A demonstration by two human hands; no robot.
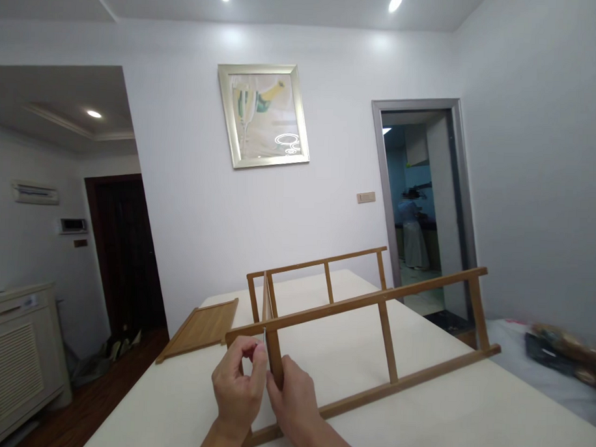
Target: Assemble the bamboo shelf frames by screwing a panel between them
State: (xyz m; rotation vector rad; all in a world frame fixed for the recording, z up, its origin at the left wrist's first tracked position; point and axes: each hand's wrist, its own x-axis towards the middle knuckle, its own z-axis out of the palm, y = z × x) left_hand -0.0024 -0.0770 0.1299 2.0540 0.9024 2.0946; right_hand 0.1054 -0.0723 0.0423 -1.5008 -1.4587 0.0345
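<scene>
A bamboo shelf frame [381, 298] stands on a white table [418, 423], made of two ladder-like sides joined by an upright board [271, 320] seen edge-on. My left hand [238, 386] is closed in a pinch at the near rail's left end, beside the board, holding something small that I cannot make out. My right hand [294, 396] is closed around the lower edge of the upright board, touching the left hand.
A loose bamboo shelf panel [199, 331] lies flat at the table's far left corner. Bagged items [562, 353] sit at the right. A white cabinet [14, 350] stands on the left. Another person [412, 234] stands in the doorway room behind.
</scene>
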